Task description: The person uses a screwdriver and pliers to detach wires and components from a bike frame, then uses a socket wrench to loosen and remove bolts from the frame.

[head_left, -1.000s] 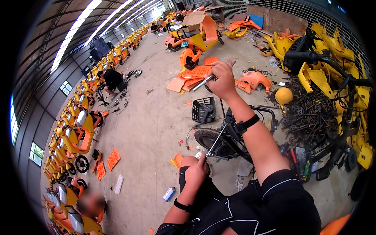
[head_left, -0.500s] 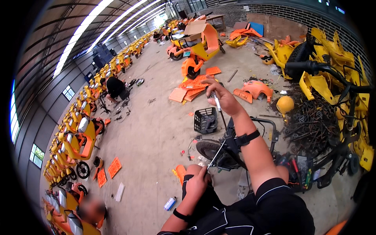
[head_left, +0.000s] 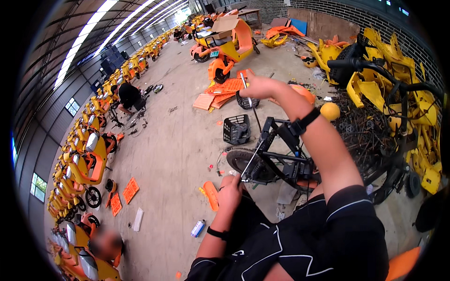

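My right hand (head_left: 258, 87) is raised with its fingers closed round a long silver-handled tool (head_left: 250, 99). Its thin shaft runs down toward a black scooter frame (head_left: 266, 133). Lower and to the left, my left hand (head_left: 230, 191) is closed round the near end of a thin metal rod (head_left: 252, 158). That rod slants up past the wheel (head_left: 240, 160) to the frame, close to where the other shaft ends. What the two tips touch is too small to make out. The frame lies low in front of my knees, partly behind my right forearm.
A black basket (head_left: 236, 129) stands beyond the wheel. A heap of dark metal parts (head_left: 361, 129) and yellow body panels (head_left: 424, 122) fill the right. Handlebars (head_left: 370, 65) jut in there. Rows of yellow scooters (head_left: 84, 164) line the left, where a person (head_left: 129, 96) crouches.
My right hand has turned over on the silver tool, its back now facing up, and the forearm lies more slanted. My left hand keeps its hold on the rod. The whole view has shifted slightly.
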A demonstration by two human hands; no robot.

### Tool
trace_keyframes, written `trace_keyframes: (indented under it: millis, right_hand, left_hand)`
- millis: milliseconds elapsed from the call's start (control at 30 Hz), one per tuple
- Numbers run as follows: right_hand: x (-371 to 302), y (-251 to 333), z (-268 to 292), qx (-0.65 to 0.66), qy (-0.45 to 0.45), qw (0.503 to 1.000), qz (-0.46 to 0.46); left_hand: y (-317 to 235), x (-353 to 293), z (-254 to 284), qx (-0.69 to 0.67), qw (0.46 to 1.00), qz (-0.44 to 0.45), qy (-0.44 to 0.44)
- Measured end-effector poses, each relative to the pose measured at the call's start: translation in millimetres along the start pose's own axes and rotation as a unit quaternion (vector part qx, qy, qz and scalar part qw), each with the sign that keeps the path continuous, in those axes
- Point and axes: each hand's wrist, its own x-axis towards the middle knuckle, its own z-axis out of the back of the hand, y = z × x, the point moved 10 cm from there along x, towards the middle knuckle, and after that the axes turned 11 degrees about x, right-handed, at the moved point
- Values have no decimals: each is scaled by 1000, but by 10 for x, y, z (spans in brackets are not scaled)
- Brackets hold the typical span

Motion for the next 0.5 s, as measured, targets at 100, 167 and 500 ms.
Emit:
trace_keyframes:
  millis: [100, 167, 500]
  right_hand:
    - [181, -9, -93, -348, 138, 927, 5]
    - [214, 112, -143, -472, 178, 863, 7]
    - [157, 351, -164, -423, -36, 885, -193]
  left_hand:
    - [-108, 54, 1, -26, 999, -23, -21]
    - [-74, 53, -91, -9, 998, 16, 61]
    - [-3, 4, -105, 9, 994, 46, 98]
